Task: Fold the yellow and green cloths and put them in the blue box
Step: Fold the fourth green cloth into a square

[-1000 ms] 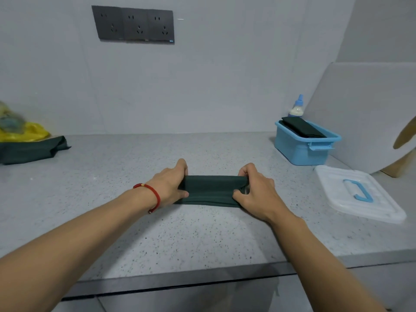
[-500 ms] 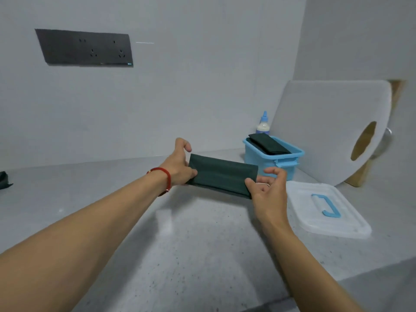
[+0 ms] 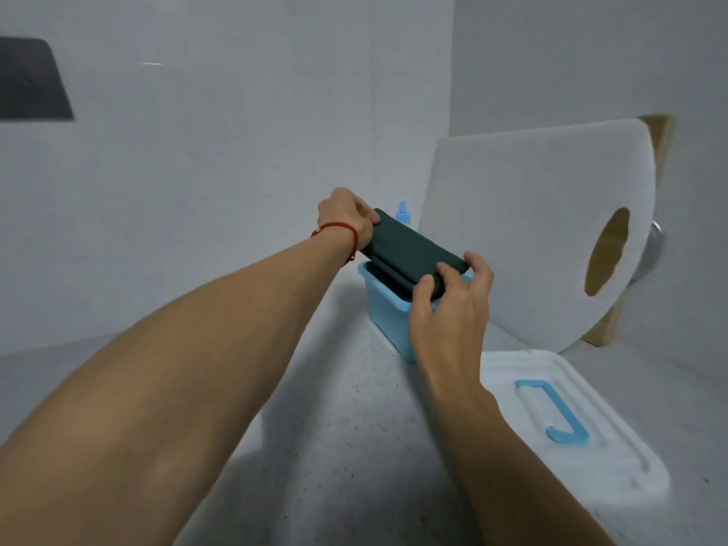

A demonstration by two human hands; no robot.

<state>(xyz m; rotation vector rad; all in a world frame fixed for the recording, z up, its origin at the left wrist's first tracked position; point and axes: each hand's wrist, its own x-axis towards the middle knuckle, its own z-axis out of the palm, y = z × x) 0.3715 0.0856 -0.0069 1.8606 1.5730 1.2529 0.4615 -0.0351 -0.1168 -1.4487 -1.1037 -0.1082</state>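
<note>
Right hand (image 3: 449, 309) pinched on the near end of the folded green cloth (image 3: 413, 252), thumb on one side, fingers curled over the top. Left hand (image 3: 346, 218) clamped on the far end of the same cloth, with a thin red string bracelet (image 3: 346, 230) round the wrist. Held up in the air between the two hands, tilted, far end higher than near end. Hung right above the open blue box (image 3: 388, 313), not yet down inside.

Looked dark green, soft and smooth, folded into a long flat bar with rounded edges. Saw another dark folded cloth (image 3: 388, 275) already lying inside the box, just under the held one.

Nearest, on the right, lay a white plastic lid (image 3: 571, 427) with a blue handle, flat on the grey speckled counter (image 3: 335, 447). Just past it stood the box, smooth light blue plastic with a thick rim. Behind that, peeked out the blue tip of a small bottle (image 3: 402, 212). Farther right, leaned a big white board (image 3: 512, 230) with a rounded edge and an oval hole, against a pale wall.
</note>
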